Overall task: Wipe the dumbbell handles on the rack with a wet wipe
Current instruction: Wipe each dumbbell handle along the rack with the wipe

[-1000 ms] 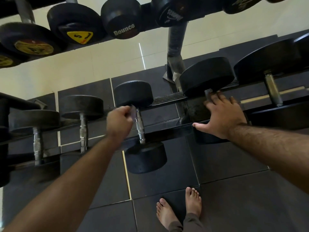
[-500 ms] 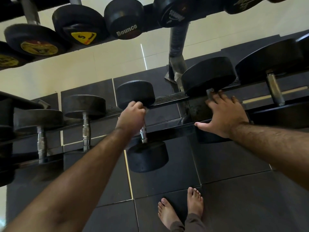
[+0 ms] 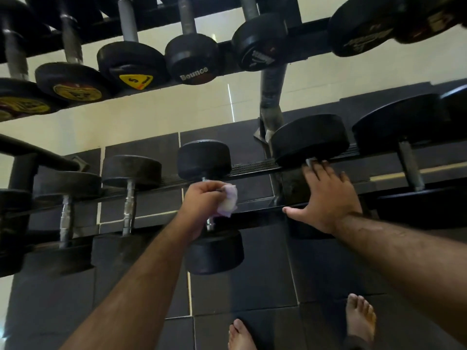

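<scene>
On the lower black metal rack [image 3: 255, 170], open gaps separate the chrome handles: a wide one between the small black rubber dumbbell [image 3: 214, 251] under the left hand [image 3: 202, 200] and the worn grey dumbbell [image 3: 131, 170] to its left. To the right, the flat right hand [image 3: 326, 195] covers the larger black dumbbell [image 3: 309, 138]. The grey upright post [image 3: 271, 97] blocks the way behind. The upper tier of dumbbells [image 3: 192, 56] overhangs, closing the room above
</scene>
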Demonstrator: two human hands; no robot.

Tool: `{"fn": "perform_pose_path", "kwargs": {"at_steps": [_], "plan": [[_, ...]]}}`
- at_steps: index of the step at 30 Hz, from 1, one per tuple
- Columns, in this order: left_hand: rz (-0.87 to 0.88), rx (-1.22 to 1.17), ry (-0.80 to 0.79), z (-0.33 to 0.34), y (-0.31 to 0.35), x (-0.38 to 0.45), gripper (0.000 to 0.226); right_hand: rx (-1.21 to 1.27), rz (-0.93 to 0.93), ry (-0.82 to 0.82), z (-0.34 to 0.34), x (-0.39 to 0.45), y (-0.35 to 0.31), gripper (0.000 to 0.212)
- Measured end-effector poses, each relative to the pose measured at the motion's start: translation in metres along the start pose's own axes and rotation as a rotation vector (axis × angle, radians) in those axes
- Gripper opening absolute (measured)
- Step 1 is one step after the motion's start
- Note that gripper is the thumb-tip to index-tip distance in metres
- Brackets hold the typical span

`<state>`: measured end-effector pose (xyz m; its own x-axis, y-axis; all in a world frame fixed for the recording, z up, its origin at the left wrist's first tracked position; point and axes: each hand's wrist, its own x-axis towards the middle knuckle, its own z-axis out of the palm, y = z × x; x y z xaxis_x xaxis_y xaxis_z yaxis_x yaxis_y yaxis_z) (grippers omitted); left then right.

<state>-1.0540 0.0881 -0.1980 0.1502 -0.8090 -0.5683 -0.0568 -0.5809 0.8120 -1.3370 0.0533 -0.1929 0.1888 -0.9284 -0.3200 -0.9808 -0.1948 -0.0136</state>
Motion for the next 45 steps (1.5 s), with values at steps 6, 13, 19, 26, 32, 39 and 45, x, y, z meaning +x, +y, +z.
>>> {"fn": "perform_pose_path", "kwargs": {"at_steps": [6, 13, 19, 26, 32, 39, 45], "plan": [[-0.036, -0.320, 0.185, 0.077, 0.019, 0.006, 0.018, 0.212, -0.088, 0.014, 0.003, -0.006, 0.018, 0.136], [-0.140, -0.552, 0.108, 0.176, 0.036, 0.003, 0.029, 0.076, -0.284, 0.075, -0.009, -0.006, 0.145, 0.112], [0.001, -0.045, 0.285, 0.222, 0.034, 0.021, 0.038, -0.039, -0.024, -0.097, -0.018, 0.019, 0.265, 0.137], [0.288, 0.824, 0.450, 0.259, 0.047, 0.026, 0.018, 0.210, 0.059, -0.143, 0.003, 0.026, 0.274, 0.133], [0.444, 1.391, -0.035, 0.273, 0.053, 0.050, 0.018, 0.236, 0.047, -0.111, 0.007, 0.027, 0.274, 0.134], [0.504, 1.643, -0.203, 0.274, 0.076, 0.073, 0.021, 0.226, 0.045, -0.103, 0.009, 0.027, 0.272, 0.132], [0.609, 1.750, -0.537, 0.271, 0.059, 0.069, 0.022, 0.229, 0.048, -0.094, 0.008, 0.026, 0.271, 0.130]]}}
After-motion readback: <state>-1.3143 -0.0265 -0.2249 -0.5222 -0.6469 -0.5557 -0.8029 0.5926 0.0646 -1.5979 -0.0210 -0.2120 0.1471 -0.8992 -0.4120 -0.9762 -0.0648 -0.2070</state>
